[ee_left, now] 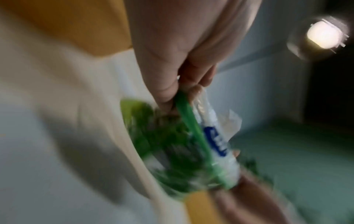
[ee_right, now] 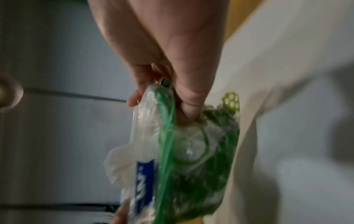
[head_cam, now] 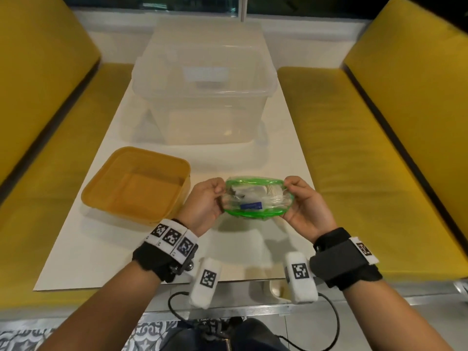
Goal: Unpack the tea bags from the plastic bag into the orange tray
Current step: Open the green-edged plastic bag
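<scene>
Orange tray [head_cam: 136, 183] sits on the bench just left of the left hand [head_cam: 206, 201], nearer than the right hand [head_cam: 302, 203]; both hands' fingers pinch the zip bag [head_cam: 254, 197] mouth apart, long axis left-right, tea bags [head_cam: 249, 195] inside.

I see a clear plastic bag [head_cam: 254, 198] edged green, an orange tray [head_cam: 136, 184], a white surface [head_cam: 286, 158], and yellow seats [head_cam: 367, 153].
</scene>
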The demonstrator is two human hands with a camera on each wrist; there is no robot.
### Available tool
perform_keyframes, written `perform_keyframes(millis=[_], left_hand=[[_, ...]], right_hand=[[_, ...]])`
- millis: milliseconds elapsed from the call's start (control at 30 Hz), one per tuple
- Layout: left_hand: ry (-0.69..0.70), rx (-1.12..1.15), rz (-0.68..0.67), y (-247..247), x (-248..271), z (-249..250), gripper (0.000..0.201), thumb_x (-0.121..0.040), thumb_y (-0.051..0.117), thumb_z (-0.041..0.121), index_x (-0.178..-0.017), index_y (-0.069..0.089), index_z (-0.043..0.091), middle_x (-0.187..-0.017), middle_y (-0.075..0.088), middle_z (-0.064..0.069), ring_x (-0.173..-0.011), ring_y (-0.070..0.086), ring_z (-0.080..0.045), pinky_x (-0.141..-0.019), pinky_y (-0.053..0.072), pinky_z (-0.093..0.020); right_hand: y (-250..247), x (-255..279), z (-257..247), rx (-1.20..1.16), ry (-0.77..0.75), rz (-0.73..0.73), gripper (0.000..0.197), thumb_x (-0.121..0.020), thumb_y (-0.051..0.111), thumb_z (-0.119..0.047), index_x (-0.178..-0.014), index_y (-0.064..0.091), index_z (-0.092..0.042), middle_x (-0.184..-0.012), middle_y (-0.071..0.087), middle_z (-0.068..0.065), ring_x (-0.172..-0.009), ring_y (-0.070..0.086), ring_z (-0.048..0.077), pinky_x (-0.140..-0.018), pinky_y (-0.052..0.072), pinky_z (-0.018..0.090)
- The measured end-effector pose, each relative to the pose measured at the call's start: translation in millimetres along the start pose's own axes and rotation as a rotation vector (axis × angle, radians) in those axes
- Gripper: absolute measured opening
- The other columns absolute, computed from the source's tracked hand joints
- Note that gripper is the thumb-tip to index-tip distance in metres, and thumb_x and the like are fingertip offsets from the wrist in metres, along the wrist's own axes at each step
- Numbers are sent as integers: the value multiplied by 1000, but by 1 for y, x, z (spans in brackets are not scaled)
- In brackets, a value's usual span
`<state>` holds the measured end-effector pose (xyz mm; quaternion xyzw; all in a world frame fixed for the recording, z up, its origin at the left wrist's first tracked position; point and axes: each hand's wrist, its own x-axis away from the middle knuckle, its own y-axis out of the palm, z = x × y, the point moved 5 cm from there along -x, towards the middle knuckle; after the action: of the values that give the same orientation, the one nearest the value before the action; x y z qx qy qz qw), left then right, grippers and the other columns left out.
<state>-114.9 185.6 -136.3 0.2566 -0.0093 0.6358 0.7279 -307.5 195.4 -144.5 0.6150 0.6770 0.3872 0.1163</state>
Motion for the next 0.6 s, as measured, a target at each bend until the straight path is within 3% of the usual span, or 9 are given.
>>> perform_keyframes(millis=[100, 167, 233, 300, 333, 400, 467, 533, 600], left_hand=[[63, -500, 23, 2, -1, 3, 48, -79, 29, -21, -56, 56, 13, -60, 50, -3, -57, 44, -14, -52, 38, -19], [87, -719, 25, 5, 0, 3, 40, -81, 36, -18, -70, 64, 9, -77, 60, -2, -64, 47, -9, -58, 42, -21], [108, -861, 53, 8, 0, 5, 33, -83, 42, -12, -91, 68, 8, -99, 62, -5, -73, 50, -14, -60, 43, -24], [123, -969, 60, 8, -3, 4, 36, -83, 47, -6, -107, 64, 14, -117, 57, -8, -84, 57, -27, -53, 38, -12], [127, -1006, 57, 8, -4, 5, 38, -82, 51, -3, -112, 62, 17, -122, 53, -7, -87, 57, -28, -55, 37, -11], [152, -1045, 51, 10, -4, 11, 40, -81, 57, 2, -117, 58, 21, -123, 51, -4, -94, 56, -21, -67, 43, -17], [199, -1099, 52, 13, -1, 21, 44, -80, 61, 4, -120, 56, 21, -120, 50, -1, -101, 52, -17, -82, 42, -22], [220, -1167, 41, 14, 0, 26, 46, -81, 60, 4, -123, 56, 20, -117, 49, 2, -94, 48, -14, -79, 38, -21], [197, -1193, 26, 14, -2, 24, 45, -83, 56, 2, -125, 57, 20, -121, 52, 2, -96, 51, -16, -81, 39, -21]], right_hand=[[-7, 2, -9, 310, -33, 25, 34, -88, 42, 7, -69, 65, -10, -86, 64, 9, -83, 61, 24, -67, 54, 37], [-7, 3, -9, 578, -86, 83, 32, -87, 49, 7, -68, 69, -9, -84, 66, 9, -83, 60, 24, -67, 52, 36], [-4, 3, -10, 866, -179, 161, 23, -82, 63, 2, -70, 73, -15, -80, 68, 4, -79, 60, 21, -66, 49, 33], [0, 1, -13, 1048, -246, 197, 23, -76, 68, 2, -78, 75, -20, -71, 62, -7, -64, 53, 14, -59, 44, 26], [2, 0, -15, 1101, -263, 197, 27, -75, 66, 4, -84, 75, -20, -68, 58, -11, -56, 47, 11, -56, 41, 24], [7, -1, -20, 1186, -281, 181, 37, -73, 63, 6, -96, 72, -21, -75, 58, -15, -48, 41, 2, -53, 37, 18], [10, 0, -24, 1248, -270, 149, 44, -74, 63, 4, -108, 68, -22, -87, 60, -14, -55, 45, 0, -56, 36, 14], [7, 0, -27, 1240, -211, 124, 46, -76, 64, 3, -114, 65, -23, -88, 57, -12, -66, 48, 4, -61, 43, 20], [1, -2, -25, 1179, -99, 134, 44, -79, 61, 2, -114, 65, -23, -92, 56, 0, -73, 53, 17, -71, 53, 41]])
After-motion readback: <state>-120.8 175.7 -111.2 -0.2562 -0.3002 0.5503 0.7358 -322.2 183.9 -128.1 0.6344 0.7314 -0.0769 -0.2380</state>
